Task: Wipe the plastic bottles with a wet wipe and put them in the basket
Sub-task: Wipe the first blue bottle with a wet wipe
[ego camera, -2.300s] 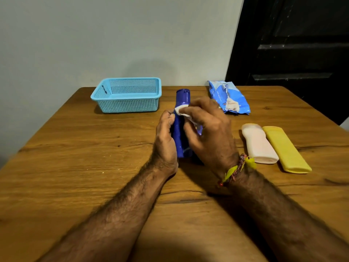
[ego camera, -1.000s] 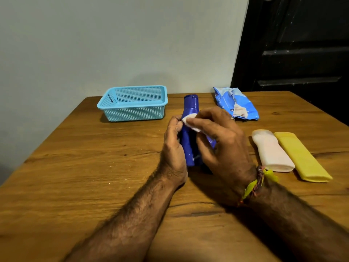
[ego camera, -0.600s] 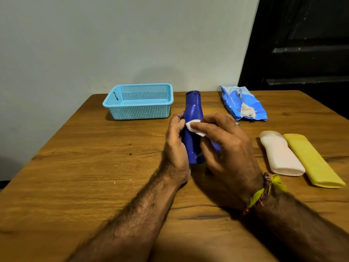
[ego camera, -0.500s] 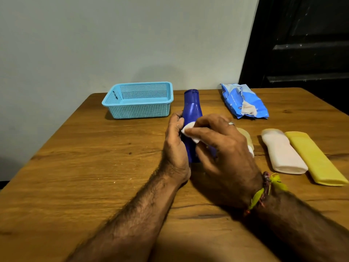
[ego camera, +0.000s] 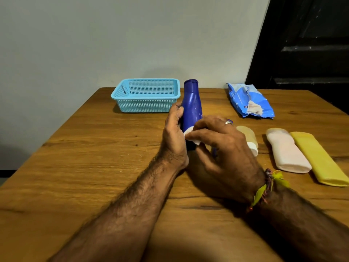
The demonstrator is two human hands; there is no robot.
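table [ego camera: 79, 167]: wood, bare grain at front and left; everything below sits on it.
basket [ego camera: 145, 103]: light blue mesh, far left-centre by the wall, nothing visible inside.
left hand [ego camera: 174, 137]: fingers curled round the left side of the blue bottle, gripping it; fingertips hidden behind the bottle.
blue bottle [ego camera: 192, 104]: upright, slightly tilted, cap end up, just right of the basket; its base is hidden behind the hands, so contact with the table can't be told.
wipe [ego camera: 190, 136]: small white wad, pressed on the lower front of the blue bottle.
right hand [ego camera: 221, 146]: thumb and forefinger pinch the wipe against the bottle, other fingers curled beneath; ring on one finger, thread band with yellow-green tassel at the wrist.
clear bottle [ego camera: 248, 138]: lying down, white cap toward the viewer, mostly hidden behind the right hand.
wipes pack [ego camera: 249, 101]: blue, crumpled, torn open, far right of the blue bottle.
white bottle [ego camera: 285, 150]: lying flat, right of the clear bottle.
yellow bottle [ego camera: 319, 157]: lying flat, touching the white bottle's right side, nearest the right edge.
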